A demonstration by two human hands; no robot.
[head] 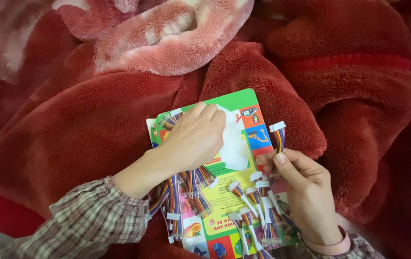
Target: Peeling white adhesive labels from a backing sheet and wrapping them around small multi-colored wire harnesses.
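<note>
Head view, itemised as we find it. One left hand point(193, 139), fingers loosely curled, palm down on a white paper sheet point(236, 144), pressing it flat. One right hand point(299, 180), thumb and forefinger pinching one upright multicoloured ribbon cable point(278, 136) with a white connector on top. One children's picture board point(244, 103), green-bordered, with square colour panels in orange, blue and red along its right side and a yellow centre panel, lying on a red plush blanket point(71, 134). We count roughly five loose cables point(191, 184) below the left wrist and about six more cables point(258, 211) beside the right hand; overlap prevents an exact tally.
</note>
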